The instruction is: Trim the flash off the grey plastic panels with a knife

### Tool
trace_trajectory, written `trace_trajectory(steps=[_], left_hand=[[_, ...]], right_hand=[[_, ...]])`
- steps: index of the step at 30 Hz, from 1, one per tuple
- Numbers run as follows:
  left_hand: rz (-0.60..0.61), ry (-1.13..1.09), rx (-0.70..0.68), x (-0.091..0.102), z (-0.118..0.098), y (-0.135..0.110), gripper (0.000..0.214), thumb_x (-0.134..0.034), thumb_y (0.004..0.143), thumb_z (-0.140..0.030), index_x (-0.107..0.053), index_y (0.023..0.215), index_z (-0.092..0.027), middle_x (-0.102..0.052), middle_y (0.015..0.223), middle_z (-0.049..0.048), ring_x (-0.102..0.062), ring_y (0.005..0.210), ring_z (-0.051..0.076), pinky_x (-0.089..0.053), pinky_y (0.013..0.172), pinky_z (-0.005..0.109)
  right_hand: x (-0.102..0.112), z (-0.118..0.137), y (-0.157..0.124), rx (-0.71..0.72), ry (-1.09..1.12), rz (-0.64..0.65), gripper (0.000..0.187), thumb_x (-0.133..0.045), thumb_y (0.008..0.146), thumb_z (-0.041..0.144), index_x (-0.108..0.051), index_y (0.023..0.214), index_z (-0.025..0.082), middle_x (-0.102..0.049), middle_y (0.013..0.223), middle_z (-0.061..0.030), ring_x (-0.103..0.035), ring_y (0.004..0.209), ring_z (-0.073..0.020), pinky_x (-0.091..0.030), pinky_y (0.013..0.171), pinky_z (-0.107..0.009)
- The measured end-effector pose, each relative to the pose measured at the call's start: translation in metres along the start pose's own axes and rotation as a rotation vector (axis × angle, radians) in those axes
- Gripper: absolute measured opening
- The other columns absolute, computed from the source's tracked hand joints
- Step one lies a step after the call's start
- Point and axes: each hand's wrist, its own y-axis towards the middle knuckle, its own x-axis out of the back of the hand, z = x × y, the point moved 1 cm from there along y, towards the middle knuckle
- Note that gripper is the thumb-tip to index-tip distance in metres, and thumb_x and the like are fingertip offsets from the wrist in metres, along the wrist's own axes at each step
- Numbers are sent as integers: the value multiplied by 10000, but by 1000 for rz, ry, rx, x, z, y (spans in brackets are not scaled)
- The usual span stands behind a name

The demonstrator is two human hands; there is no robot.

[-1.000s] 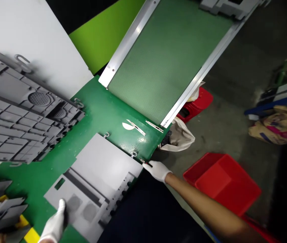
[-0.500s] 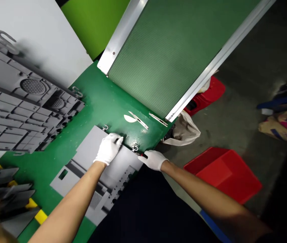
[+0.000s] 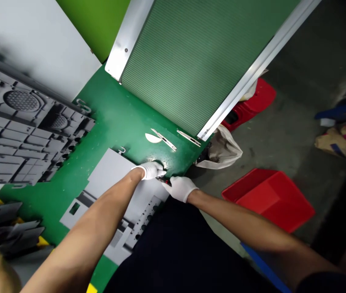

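Note:
A flat grey plastic panel [image 3: 107,171] with cut-outs and a row of holes lies on the green work surface [image 3: 108,118], against my dark clothing. My left hand [image 3: 152,169], in a white glove, is at the panel's upper right edge, fingers closed over a small hook-shaped tab that they hide. My right hand [image 3: 181,189], also gloved, grips a small hand tool with red on its handle, seemingly pliers [image 3: 166,181]; its metal tip reaches the panel edge beside my left fingertips. Another hook-shaped tab [image 3: 121,150] sticks out of the same edge, farther left.
Large ribbed grey panels [image 3: 23,134] stand at left. Two thin knife-like tools [image 3: 164,140] [image 3: 189,138] and a white half-round piece [image 3: 153,138] lie beyond my hands. A ribbed green conveyor [image 3: 197,69] begins behind them. To the right are a white bag [image 3: 224,152] and a red bin [image 3: 270,201].
My left hand has moved right along the panel edge, from its middle to the tab beside the tool. The right hand stays near the corner with the tool. The view has shifted slightly.

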Motion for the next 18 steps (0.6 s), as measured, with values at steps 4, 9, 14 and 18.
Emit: trace_trajectory(steps=[4,9,14,18], left_hand=[[45,44,36,7,-5,15,439,-655,790,-609,-664,660,-190,-621,621,16,-466,525,135,-403,558,275],[32,71,55,6,-4,9,430,-684,800,-587,-656,664,-180,-647,658,28,-474,543,139,-401,579,283],[-375,89,-341,-8,-4,-28,453,-502,981,-509,-684,721,-186,-687,779,56,-584,779,179,-446,813,299],[-546,135,-519,-20,-5,-50,433,-484,1004,-473,-701,746,-200,-715,847,74,-627,895,208,-430,988,348]], right_hand=[[-2,4,-4,-13,-50,-64,699,-273,1013,648,-706,1052,101,-742,937,-220,-735,892,-355,-539,786,-424],[-2,1,-1,1,-37,-33,689,-272,1011,647,-714,1049,119,-754,941,-199,-739,889,-361,-545,774,-436],[5,-5,6,54,44,78,744,-243,990,705,-730,1044,145,-763,1016,-191,-732,975,-325,-532,840,-390],[10,-1,3,89,55,65,781,-229,973,741,-738,1048,154,-764,1028,-188,-731,982,-329,-532,843,-392]])
